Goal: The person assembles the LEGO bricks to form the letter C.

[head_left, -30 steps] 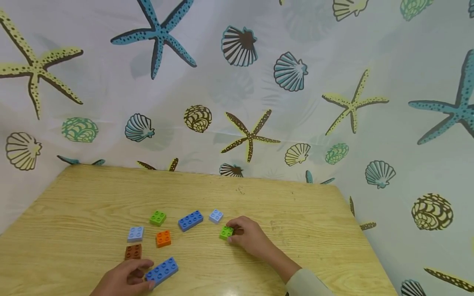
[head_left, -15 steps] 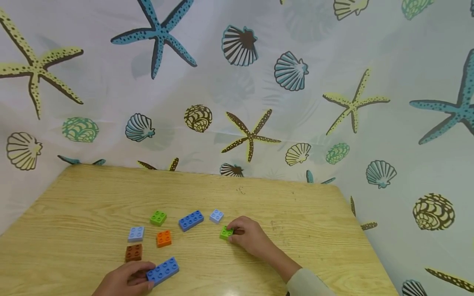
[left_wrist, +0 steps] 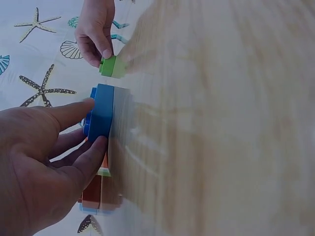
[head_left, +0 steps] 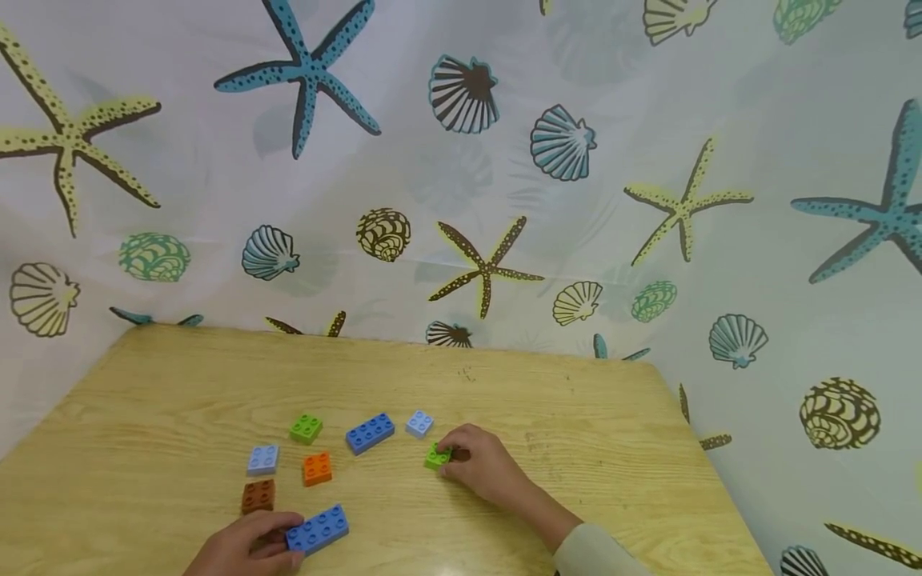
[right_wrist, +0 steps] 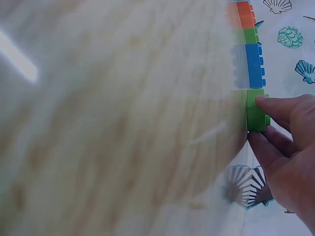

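Note:
At the table's near left, my left hand [head_left: 248, 544] pinches the left end of a long blue toy building brick [head_left: 318, 530], which lies studs up. The left wrist view has thumb and fingers at opposite sides of this blue brick [left_wrist: 102, 110]. Further right, a small bright green brick [head_left: 434, 457] is pinched by my right hand [head_left: 483, 464]. In the right wrist view the green brick [right_wrist: 256, 113] stands low at the tabletop, between thumb and fingertips. Part of it is hidden by the fingers in the head view.
Between and beyond the hands lie a brown brick [head_left: 258, 496], an orange brick [head_left: 317, 469], a light blue brick [head_left: 262, 459], another green brick [head_left: 306, 429], a second long blue brick [head_left: 370, 434] and another light blue brick [head_left: 419, 423]. A patterned cloth [head_left: 403, 184] hangs behind the wooden table [head_left: 576, 432].
My left hand has come slightly right and its fingers have drawn in on the long blue brick's end, which has turned a little. The right hand keeps its hold on the green brick.

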Motion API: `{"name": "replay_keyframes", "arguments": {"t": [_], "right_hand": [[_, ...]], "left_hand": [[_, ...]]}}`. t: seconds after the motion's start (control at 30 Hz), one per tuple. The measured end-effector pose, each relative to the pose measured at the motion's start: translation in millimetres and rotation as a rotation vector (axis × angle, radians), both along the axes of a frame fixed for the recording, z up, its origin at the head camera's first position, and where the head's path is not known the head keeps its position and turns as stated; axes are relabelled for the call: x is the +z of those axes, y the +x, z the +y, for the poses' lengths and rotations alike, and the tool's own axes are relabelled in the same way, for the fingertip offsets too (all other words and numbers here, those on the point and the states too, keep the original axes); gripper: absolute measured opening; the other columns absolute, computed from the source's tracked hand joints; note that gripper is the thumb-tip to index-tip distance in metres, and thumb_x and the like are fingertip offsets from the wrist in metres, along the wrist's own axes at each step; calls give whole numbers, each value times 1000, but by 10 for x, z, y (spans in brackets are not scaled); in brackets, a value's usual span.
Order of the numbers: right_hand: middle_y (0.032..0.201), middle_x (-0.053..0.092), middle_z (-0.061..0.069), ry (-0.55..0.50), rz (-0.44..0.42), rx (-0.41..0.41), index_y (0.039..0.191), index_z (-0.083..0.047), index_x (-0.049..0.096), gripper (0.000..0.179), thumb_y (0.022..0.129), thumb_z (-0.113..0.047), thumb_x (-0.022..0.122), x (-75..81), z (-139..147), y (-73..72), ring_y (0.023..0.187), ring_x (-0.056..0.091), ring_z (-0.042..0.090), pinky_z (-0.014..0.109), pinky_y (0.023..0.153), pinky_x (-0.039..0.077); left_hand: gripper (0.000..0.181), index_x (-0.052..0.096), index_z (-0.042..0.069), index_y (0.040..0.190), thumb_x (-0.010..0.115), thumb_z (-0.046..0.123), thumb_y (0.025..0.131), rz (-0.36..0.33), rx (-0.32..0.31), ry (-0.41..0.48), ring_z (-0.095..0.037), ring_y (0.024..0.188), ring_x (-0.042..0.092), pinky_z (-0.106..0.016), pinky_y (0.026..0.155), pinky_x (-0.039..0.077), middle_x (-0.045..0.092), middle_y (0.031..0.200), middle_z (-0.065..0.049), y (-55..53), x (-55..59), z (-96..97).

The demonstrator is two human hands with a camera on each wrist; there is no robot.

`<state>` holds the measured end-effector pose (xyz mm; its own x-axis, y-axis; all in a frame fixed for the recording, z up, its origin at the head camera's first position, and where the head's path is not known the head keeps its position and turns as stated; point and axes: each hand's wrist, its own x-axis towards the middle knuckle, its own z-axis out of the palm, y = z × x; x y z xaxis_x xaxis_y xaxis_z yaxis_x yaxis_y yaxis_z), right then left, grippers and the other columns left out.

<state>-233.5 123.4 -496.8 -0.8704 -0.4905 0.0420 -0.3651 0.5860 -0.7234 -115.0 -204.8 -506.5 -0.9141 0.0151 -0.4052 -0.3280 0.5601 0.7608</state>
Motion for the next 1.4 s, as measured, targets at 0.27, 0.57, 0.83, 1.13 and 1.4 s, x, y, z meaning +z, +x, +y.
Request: {"name": "replay_keyframes", "arguments": {"t": [0.27, 0.57, 0.83, 1.13, 1.4], "right_hand": [[118, 65, -1, 7, -1, 16, 107, -15, 76, 18, 90, -10, 77, 23, 10, 5, 108, 63, 13, 24, 92, 55], [119, 64, -2, -3, -13, 45, 109, -16, 76, 19, 91, -10, 76, 25, 15, 13, 108, 62, 11, 22, 93, 53], [118, 64, -3, -11, -22, 57, 109, -17, 76, 18, 92, -11, 75, 37, 31, 46, 106, 62, 11, 22, 91, 53], [118, 63, -5, -52, -50, 70, 111, -17, 75, 20, 92, -9, 74, 47, 34, 123, 111, 61, 10, 20, 95, 52], [119, 63, -7, -82, -58, 87, 111, -19, 75, 20, 92, -11, 74, 68, 20, 207, 113, 60, 7, 18, 97, 51]], "left_hand": [[54, 67, 1, 127, 85, 21, 80, 28, -31, -23, -22, 102, 69, -35, 84, 60, 67, 118, -7, -33, 10, 27], [50, 67, 4, 128, 83, 23, 84, 46, -100, -80, -20, 104, 67, -39, 87, 59, 67, 120, -4, -81, 44, 23], [45, 68, 7, 127, 80, 18, 86, 65, -109, -55, -22, 108, 66, -41, 89, 58, 67, 125, -7, -103, 57, 35], [44, 69, 9, 127, 80, 16, 85, 78, -112, -43, -18, 106, 66, -40, 89, 58, 67, 123, -4, -145, 76, 119], [43, 69, 7, 127, 79, 14, 86, 89, -115, 10, -22, 111, 66, -42, 91, 58, 66, 128, -9, -197, 88, 201]]}}
